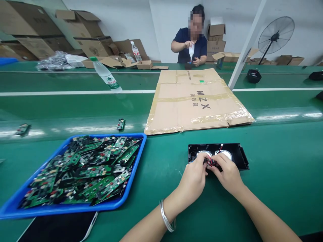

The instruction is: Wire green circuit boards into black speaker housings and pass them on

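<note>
Two hands at one black speaker housing, wiring step in hand.
I logged the left hand (193,178) and right hand (227,173) pinching a small part with red and black wires (210,162) at the near edge of the housing (238,154), which lay on the green table (277,174) right of the blue tray (75,208) of circuit boards (83,171). Next, I judged, called for a steady fine pinch.
</note>
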A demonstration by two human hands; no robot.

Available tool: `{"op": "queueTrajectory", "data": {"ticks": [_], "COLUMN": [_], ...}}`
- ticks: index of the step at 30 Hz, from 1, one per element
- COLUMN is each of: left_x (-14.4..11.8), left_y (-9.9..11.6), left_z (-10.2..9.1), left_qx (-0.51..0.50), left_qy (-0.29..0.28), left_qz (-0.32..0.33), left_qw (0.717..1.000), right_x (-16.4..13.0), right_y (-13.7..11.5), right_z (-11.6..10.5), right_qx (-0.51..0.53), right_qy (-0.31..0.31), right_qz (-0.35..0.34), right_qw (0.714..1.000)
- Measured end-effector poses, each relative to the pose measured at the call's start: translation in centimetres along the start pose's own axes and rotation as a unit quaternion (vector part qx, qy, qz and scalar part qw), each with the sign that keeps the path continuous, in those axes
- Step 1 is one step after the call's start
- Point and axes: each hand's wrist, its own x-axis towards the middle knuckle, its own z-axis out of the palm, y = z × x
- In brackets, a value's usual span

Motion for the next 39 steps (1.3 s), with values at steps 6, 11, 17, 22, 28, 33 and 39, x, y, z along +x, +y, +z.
{"op": "queueTrajectory", "data": {"ticks": [6,11,17,22,28,33,39], "left_x": [0.0,-0.1,-0.1,-0.1,0.0,-0.1,-0.2], "left_y": [0.4,0.4,-0.2,-0.5,-0.6,-0.8,-0.5], "left_z": [-0.2,-0.4,0.1,0.2,0.4,0.7,0.9], "left_qx": [-0.102,-0.082,-0.009,0.001,0.012,0.007,0.101], "left_qy": [0.026,0.058,0.079,0.091,0.117,0.131,0.122], "left_qz": [-0.016,-0.064,-0.085,-0.104,-0.093,-0.095,-0.037], "left_qw": [0.994,0.993,0.993,0.99,0.989,0.987,0.987], "right_x": [-0.2,-0.1,0.0,0.1,0.2,0.2,0.0], "right_y": [0.3,0.6,0.7,0.6,0.6,0.8,0.9], "right_z": [0.1,0.0,-0.5,-0.8,-1.1,-1.2,0.1], "right_qx": [0.014,0.091,0.173,0.135,0.128,0.124,0.048], "right_qy": [0.063,0.171,0.129,0.069,0.052,0.016,0.06], "right_qz": [0.014,0.103,0.182,0.035,0.001,0.026,-0.07], "right_qw": [0.998,0.976,0.959,0.988,0.99,0.992,0.995]}}
